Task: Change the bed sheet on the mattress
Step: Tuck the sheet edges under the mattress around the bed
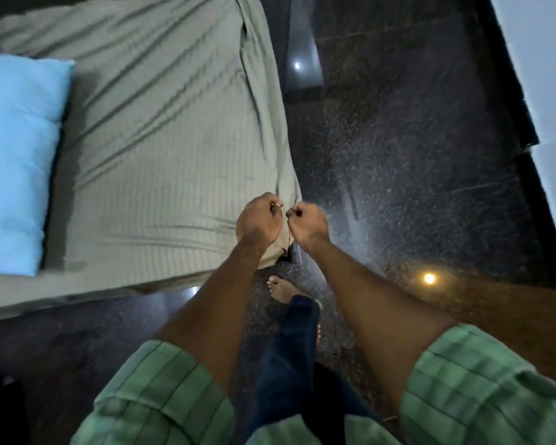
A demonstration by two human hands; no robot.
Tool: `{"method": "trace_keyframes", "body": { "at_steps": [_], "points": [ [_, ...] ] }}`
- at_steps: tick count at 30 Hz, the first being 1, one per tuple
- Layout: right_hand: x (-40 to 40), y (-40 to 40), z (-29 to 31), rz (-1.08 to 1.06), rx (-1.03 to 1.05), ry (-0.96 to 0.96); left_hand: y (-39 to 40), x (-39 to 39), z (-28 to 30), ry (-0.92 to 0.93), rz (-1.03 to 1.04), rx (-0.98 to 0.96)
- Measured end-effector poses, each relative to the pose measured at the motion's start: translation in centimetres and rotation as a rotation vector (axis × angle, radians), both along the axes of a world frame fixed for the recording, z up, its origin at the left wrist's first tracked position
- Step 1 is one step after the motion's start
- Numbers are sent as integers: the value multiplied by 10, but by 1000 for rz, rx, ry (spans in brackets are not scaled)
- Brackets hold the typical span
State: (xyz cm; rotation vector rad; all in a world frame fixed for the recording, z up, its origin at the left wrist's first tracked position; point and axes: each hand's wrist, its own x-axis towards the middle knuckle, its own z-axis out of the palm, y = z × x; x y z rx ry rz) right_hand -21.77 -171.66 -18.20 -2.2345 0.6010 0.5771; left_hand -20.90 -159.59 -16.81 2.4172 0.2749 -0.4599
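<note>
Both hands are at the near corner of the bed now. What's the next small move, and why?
Probably pull the sheet corner down and tuck it under the mattress edge. Both the left hand and the right hand have a curled grip at that corner, where the fabric hangs loose and bunched. Diagonal wrinkles run across the top toward the pillow, so tension from this corner should flatten them.

Both arms outstretched, left grip and right grip side by side, fingers curled tight.
</note>
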Motion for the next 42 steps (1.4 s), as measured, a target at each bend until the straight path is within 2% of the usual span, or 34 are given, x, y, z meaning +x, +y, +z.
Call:
{"method": "trace_keyframes", "body": {
  "at_steps": [11, 22, 27, 32, 42],
  "points": [
    [117, -17, 88, 10, 74, 18, -10, 80, 73, 45, 304, -101],
    [338, -42, 124, 231, 107, -52, -47, 285, 115, -107, 516, -80],
    [436, -73, 140, 369, 90, -31, -86, 370, 126, -82, 723, -109],
    [522, -85, 150, 460, 77, -68, -109, 440, 137, -121, 791, -103],
    [652, -17, 145, 735, 93, -90, -72, 536, 116, -106, 1015, -125]
  ]
}}
